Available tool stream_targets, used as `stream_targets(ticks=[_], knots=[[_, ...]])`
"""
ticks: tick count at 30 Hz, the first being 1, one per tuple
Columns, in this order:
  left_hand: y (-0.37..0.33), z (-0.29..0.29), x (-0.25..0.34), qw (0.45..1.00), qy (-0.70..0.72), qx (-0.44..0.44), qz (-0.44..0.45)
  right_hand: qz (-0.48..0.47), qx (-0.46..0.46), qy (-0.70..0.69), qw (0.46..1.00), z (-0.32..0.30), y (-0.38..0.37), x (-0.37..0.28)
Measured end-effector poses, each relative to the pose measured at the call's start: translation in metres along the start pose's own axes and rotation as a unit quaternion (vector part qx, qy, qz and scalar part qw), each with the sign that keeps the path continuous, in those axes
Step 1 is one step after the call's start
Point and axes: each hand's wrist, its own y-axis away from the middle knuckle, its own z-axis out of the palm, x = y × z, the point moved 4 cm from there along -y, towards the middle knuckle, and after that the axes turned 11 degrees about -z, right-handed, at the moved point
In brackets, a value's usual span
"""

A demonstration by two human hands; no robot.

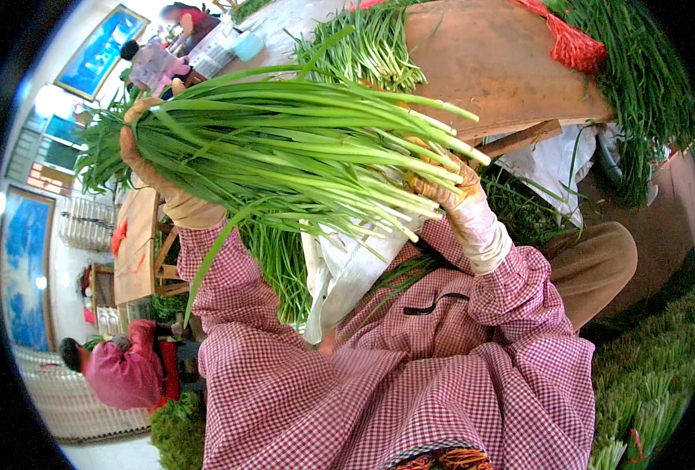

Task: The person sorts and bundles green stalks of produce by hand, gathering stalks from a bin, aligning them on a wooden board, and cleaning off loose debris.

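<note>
A large bunch of garlic chives [285, 149] is held up in front of me, leafy tips to the left and pale cut stem ends to the right. My left hand [140, 141], in a tan glove, is closed round the leafy side. Under the stem ends is my right hand [459, 192], gloved and stained, its fingers curled against the stalks and partly hidden by them. One long leaf droops below the bunch past my left sleeve. Behind and below it hangs a white plastic sheet [347, 266], beside more green leaves [277, 266].
A brown wooden table [488, 55] stands ahead, with another pile of chives [387, 47] on it. Red string [575, 47] lies near a heap of greens [645, 102] at the right. More bundles [661, 368] cover the lower right. Other people work at the left, one in a pink top [124, 372].
</note>
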Motion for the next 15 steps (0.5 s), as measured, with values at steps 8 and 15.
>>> stream_targets(ticks=[8, 15], knots=[[0.011, 0.002, 0.003, 1.000, -0.028, 0.002, -0.004, 0.190, 0.000, 0.189, 0.963, -0.062, 0.029, -0.007], [0.019, -0.002, 0.009, 0.993, -0.118, 0.023, 0.003, 0.134, -0.017, 0.271, 0.953, -0.054, 0.008, -0.012]])
